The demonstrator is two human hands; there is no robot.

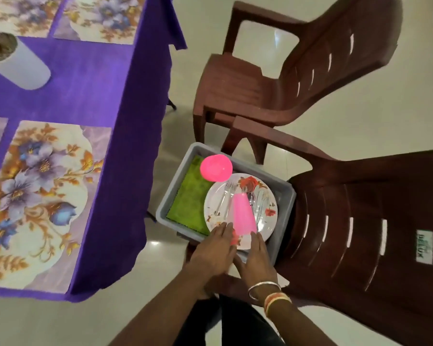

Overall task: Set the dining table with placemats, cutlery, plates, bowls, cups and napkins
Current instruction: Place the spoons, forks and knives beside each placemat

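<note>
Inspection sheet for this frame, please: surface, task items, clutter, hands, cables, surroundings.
Surface: table under a purple cloth, floral placemats laid.
Job's things: grey tub holds a green cloth, pink bowl and floral plate; cutlery and a pink cup lie on the plate.
Clutter: white cylinder on the table.
Hands: left hand and right hand, fingers straight, at the plate's near rim.
Cables: nothing seen.
Surroundings: two brown plastic chairs, pale floor.

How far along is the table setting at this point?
Done: floral placemats lie on the purple-clothed table. In hand: the left hand and right hand rest straight fingers on the near rim of the plate, which sits in the grey tub on a chair. Left: plate, cutlery, pink cup, pink bowl and green napkin are all in the tub; none shows on the table.
</note>
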